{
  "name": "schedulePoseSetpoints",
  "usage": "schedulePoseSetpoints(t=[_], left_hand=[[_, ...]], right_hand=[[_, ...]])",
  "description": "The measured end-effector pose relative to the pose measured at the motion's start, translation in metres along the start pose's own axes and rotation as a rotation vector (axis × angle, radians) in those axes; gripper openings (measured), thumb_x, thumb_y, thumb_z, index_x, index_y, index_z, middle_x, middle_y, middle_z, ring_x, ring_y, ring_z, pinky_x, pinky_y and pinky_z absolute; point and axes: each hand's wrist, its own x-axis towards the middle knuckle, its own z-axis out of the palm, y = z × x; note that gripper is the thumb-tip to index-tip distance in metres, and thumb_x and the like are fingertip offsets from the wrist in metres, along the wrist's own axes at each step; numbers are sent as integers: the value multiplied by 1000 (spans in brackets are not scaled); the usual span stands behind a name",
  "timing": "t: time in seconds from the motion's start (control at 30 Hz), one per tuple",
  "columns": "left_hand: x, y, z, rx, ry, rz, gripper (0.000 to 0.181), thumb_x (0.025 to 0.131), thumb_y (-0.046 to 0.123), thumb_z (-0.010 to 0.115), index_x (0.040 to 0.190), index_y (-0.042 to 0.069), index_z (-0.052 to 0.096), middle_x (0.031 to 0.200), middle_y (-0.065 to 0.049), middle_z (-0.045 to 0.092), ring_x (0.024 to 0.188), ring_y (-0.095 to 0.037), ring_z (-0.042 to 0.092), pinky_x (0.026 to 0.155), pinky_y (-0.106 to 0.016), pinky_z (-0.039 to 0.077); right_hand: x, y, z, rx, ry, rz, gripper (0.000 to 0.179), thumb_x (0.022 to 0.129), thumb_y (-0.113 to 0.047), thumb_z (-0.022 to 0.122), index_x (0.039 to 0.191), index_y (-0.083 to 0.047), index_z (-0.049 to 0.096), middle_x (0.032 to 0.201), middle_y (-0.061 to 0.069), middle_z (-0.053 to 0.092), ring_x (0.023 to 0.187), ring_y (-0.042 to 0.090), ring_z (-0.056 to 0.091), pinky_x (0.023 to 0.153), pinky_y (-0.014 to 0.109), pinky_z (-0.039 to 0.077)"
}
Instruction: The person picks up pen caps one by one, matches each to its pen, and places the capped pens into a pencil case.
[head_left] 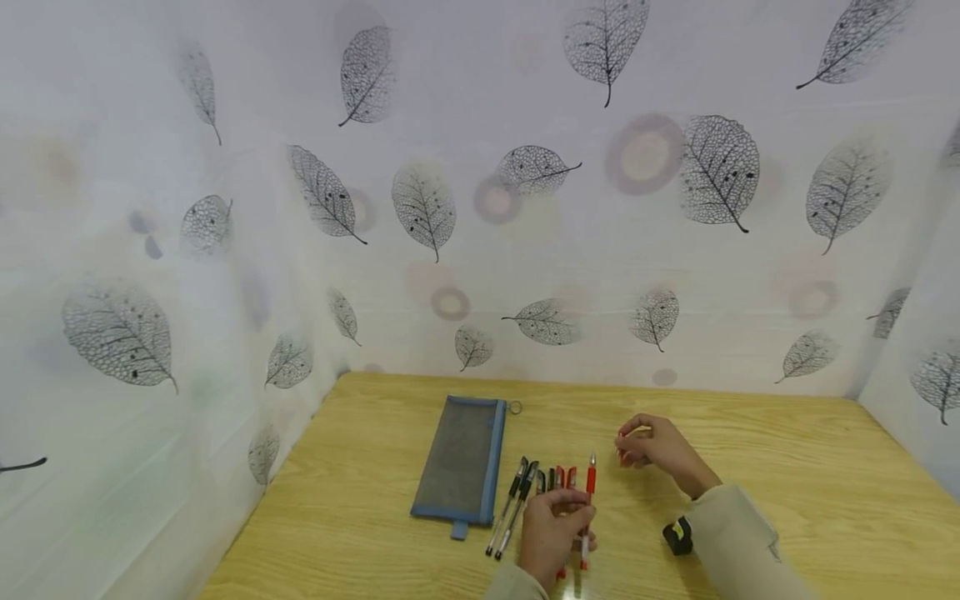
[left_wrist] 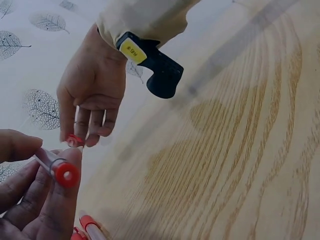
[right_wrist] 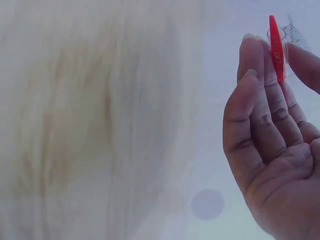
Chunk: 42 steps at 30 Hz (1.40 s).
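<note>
My left hand [head_left: 553, 529] pinches a red gel pen [head_left: 590, 481] between thumb and fingers, its bare metal tip pointing up and away. The pen's red end plug [left_wrist: 66, 174] faces the left wrist camera. Off to the right, my right hand [head_left: 660, 450] pinches a clear pen cap with a red clip [right_wrist: 276, 48] between thumb and fingertips, apart from the pen. Beneath and beside the left hand lie capped red pens [head_left: 572, 477], partly hidden by it. Black pens [head_left: 515, 502] lie just left of that hand.
A grey mesh pencil pouch [head_left: 459, 454] with blue edging lies flat on the wooden table [head_left: 345, 500], left of the pens. Its zip has a metal ring [head_left: 515, 407]. A black wrist camera [head_left: 678, 536] sits at the right sleeve. Leaf-patterned sheeting [head_left: 480, 250] stands behind the table.
</note>
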Motion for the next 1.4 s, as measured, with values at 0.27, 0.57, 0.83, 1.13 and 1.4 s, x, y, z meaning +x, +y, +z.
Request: schedulePoseSetpoints(t=[0.27,0.57,0.83,1.13,1.4], left_hand=[[-2,-1,0,34,-15,-8,13,83,-1,71,96,2,71,82,-6,66,54,-11,60,54,-28,57],[-5,-3,-1,28,-40,-4,12,84,2,71,96,3,72,83,-7,67,55,-11,60,53,-29,57],[-4,-6,-5,17,-62,11,13,85,2,70,97,1,71,85,-7,67,56,-11,60,53,-27,57],[-3,-6,-7,18,-82,16,14,85,2,70,99,1,71,85,-7,67,57,-10,60,53,-25,56],[-3,-7,-8,41,-100,18,17,87,8,70,102,1,71,85,-6,65,54,-9,56,49,-22,53]], right_hand=[[-17,-13,14,58,75,-68,35,95,-19,62,113,9,51,96,24,68,80,25,67,74,46,55],[-27,-15,36,136,183,-143,37,93,-21,65,113,9,53,88,13,70,77,19,67,72,41,55],[-30,-15,43,165,163,-155,36,93,-19,65,113,8,54,86,10,70,77,21,67,71,39,55],[-35,-17,42,133,75,-171,37,93,-19,65,119,6,57,91,22,68,75,18,66,70,39,55],[-40,-16,45,113,53,-208,35,94,-18,64,118,8,60,91,18,69,76,16,67,69,37,56]])
